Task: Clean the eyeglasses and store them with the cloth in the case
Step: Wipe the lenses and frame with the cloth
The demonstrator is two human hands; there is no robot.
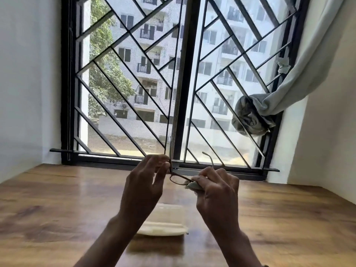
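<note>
Glasses (178, 177) hung above the case (163, 226), left hand (144, 182) pinching the hinge steady, right hand (215, 186) closed on the cloth (192, 185) rubbing a lens.

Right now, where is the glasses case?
In the head view, the case lies on the wooden table, low and central, between the forearms and below the raised eyeglasses.

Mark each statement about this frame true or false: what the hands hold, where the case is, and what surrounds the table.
1. The left hand holds the glasses at one end of the frame. True.
2. The right hand presses a cloth onto a lens. True.
3. The glasses lie inside the case. False: they are held above the table.
4. The case sits near the window. False: it lies on the table close to the person, between the forearms.
5. A curtain hangs at the right. True.
</note>
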